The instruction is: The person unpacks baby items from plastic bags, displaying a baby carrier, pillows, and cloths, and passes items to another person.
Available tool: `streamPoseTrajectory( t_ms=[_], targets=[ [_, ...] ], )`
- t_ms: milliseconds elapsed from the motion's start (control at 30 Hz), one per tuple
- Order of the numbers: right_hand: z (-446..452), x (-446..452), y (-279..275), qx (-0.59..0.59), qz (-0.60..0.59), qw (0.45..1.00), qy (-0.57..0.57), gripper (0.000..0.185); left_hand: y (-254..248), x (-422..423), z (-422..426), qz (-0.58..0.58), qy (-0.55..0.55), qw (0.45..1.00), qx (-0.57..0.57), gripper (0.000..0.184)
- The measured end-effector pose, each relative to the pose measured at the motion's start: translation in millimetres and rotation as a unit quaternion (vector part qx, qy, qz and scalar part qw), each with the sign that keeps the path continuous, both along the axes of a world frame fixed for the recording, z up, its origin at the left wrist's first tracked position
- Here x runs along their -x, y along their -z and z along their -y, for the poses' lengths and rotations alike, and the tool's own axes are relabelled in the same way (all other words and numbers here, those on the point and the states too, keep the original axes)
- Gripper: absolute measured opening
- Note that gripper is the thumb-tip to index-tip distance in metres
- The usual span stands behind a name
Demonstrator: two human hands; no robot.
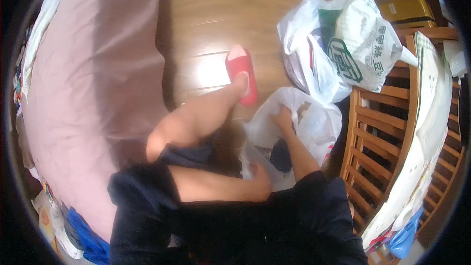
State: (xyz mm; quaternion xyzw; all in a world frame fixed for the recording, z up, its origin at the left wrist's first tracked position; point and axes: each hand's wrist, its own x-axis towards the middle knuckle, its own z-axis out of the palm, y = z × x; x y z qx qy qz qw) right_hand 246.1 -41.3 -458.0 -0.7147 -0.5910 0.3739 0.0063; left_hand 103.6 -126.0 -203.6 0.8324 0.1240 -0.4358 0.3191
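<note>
A white translucent plastic bag (319, 122) stands open on the floor between my legs and the wooden rails. My right hand (281, 120) reaches inside its mouth, with the fingers blurred and partly hidden. At the bag's near left edge, my left hand (257, 181) is curled round the thin plastic. A dark, cloth-like thing (281, 157) shows beside my right forearm, in or against the bag; its kind is unclear.
Two stuffed plastic bags, a white one (306, 64) and a green-printed one (375, 49), stand beyond. Slatted wooden rails (382, 140) bound the right; a pink-covered bed (98, 83) fills the left. A red slipper (249, 88) is on my foot. A gold box (407, 10) sits far right.
</note>
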Motion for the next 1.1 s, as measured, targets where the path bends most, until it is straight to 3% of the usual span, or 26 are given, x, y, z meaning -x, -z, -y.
streamPoseTrajectory(
  t_ms=[67, 133, 200, 300, 333, 400, 467, 500, 533, 600, 633, 667, 700, 733, 767, 800, 833, 867, 933, 1000, 1033, 1100],
  targets=[
    [9, -16, 38, -0.053, 0.022, 0.995, -0.082, 0.056, 30, -5, 17, 0.003, 0.02, 1.0, -0.017, 0.028],
    [14, -16, 27, -0.06, 0.007, 0.99, -0.125, 0.05, 34, -11, 14, 0.011, 0.043, 0.998, -0.038, 0.03],
    [24, -19, -2, -0.068, 0.0, 0.984, -0.166, 0.043, 22, -14, -5, -0.059, 0.005, 0.998, -0.018, 0.04],
    [50, -24, -103, -0.087, -0.068, 0.992, -0.054, 0.036, 18, -1, -18, 0.005, -0.06, 0.998, 0.011, 0.035],
    [57, -29, -140, -0.114, -0.055, 0.991, -0.043, 0.035, 33, 4, -17, 0.013, -0.054, 0.998, -0.009, 0.035],
    [64, -28, -233, -0.158, -0.104, 0.978, 0.089, 0.026, 63, 11, -14, 0.133, 0.02, 0.988, -0.081, 0.035],
    [79, -55, -281, -0.195, -0.104, 0.954, 0.203, 0.024, 19, 16, -48, 0.163, 0.01, 0.986, -0.03, 0.038],
    [84, -70, -311, -0.168, -0.155, 0.94, 0.254, 0.028, -9, 16, -60, 0.126, -0.096, 0.987, -0.004, 0.041],
    [90, -78, -344, -0.142, -0.212, 0.918, 0.303, 0.034, -33, 18, -71, 0.086, -0.198, 0.976, 0.019, 0.043],
    [104, -83, -396, -0.18, -0.415, 0.806, 0.381, 0.042, -57, 31, -100, 0.186, -0.264, 0.946, -0.028, 0.059],
    [110, -89, -409, -0.213, -0.472, 0.766, 0.381, 0.043, -67, 34, -102, 0.183, -0.24, 0.952, -0.047, 0.059],
    [116, -92, -422, -0.245, -0.528, 0.721, 0.376, 0.044, -75, 40, -99, 0.336, -0.361, 0.87, -0.028, 0.065],
    [121, -94, -434, -0.262, -0.54, 0.704, 0.38, 0.044, -87, 44, -96, 0.474, -0.465, 0.748, -0.001, 0.072],
    [126, -95, -445, -0.277, -0.597, 0.65, 0.38, 0.041, -110, 39, -92, 0.472, -0.446, 0.76, -0.013, 0.072],
    [132, -96, -452, -0.287, -0.652, 0.592, 0.377, 0.038, -131, 29, -80, 0.474, -0.474, 0.738, 0.079, 0.07],
    [138, -97, -456, -0.296, -0.661, 0.576, 0.378, 0.038, -147, 17, -68, 0.469, -0.5, 0.707, 0.17, 0.069],
    [144, -98, -459, -0.265, -0.69, 0.532, 0.413, 0.036, -157, 6, -56, 0.506, -0.522, 0.624, 0.287, 0.066],
    [150, -100, -462, -0.232, -0.716, 0.487, 0.444, 0.035, -168, -3, -46, 0.502, -0.514, 0.637, 0.278, 0.066],
    [163, -101, -471, -0.236, -0.722, 0.482, 0.437, 0.035, -206, -23, -17, 0.335, -0.652, 0.365, 0.574, 0.061],
    [169, -106, -467, -0.225, -0.713, 0.484, 0.455, 0.038, -203, -32, -3, 0.338, -0.678, 0.38, 0.531, 0.053],
    [172, -107, -465, -0.229, -0.718, 0.475, 0.454, 0.038, -195, -33, -2, 0.378, -0.682, 0.417, 0.467, 0.047],
    [182, -112, -456, -0.3, -0.626, 0.623, 0.36, 0.048, -202, -30, -1, 0.415, -0.68, 0.459, 0.394, 0.042]
  ],
)
